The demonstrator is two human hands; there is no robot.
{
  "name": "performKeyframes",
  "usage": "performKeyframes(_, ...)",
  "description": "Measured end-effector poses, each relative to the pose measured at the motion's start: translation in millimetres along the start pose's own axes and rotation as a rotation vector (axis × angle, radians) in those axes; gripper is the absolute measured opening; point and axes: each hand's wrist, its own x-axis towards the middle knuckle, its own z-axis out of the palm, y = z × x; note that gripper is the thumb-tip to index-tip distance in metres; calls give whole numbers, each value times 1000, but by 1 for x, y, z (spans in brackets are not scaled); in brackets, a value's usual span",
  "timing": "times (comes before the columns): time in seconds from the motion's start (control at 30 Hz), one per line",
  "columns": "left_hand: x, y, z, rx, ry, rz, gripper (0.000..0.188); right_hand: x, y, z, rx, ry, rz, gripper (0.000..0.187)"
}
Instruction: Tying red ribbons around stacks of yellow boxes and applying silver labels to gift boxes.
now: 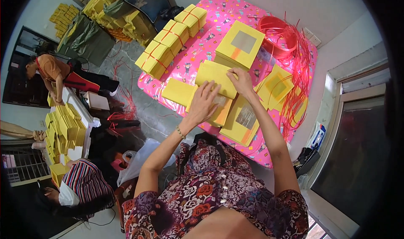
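In front of me, a yellow folded paper piece (208,73) lies over a small pile of similar yellow pieces. My left hand (204,99) rests on its near side, fingers stretched and spread. At its right edge, my right hand (240,81) has thumb and fingers closed in a pinch; the exact grip is partly hidden. Beside my left hand sits another yellow piece (179,92). Just beyond the hands stands a tall stack of yellow paper pieces with grey windows (240,43). A second windowed stack (242,123) lies nearest my body, below my right wrist.
A glossy pink printed cover (206,49) spreads over the table. Yellow bundles tied with red string (168,39) line its left side. At right are a red basket (275,37), loose red strings (296,62) and windowed pieces (275,85). Two people work at a white table (84,108).
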Motion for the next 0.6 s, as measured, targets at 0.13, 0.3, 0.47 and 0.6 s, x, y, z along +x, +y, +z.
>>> performKeyframes(0.13,10,-11,21,114,-146,35,79,12,4,5,-121,-15,34,23)
performKeyframes(0.3,20,-18,32,91,-190,30,76,14,5,7,-300,64,-27,21)
performKeyframes(0.47,21,-21,36,90,-210,37,76,18,-7,8,-571,91,-116,19)
performKeyframes(0.6,18,-20,38,89,-196,26,75,28,-11,13,-400,12,-94,20)
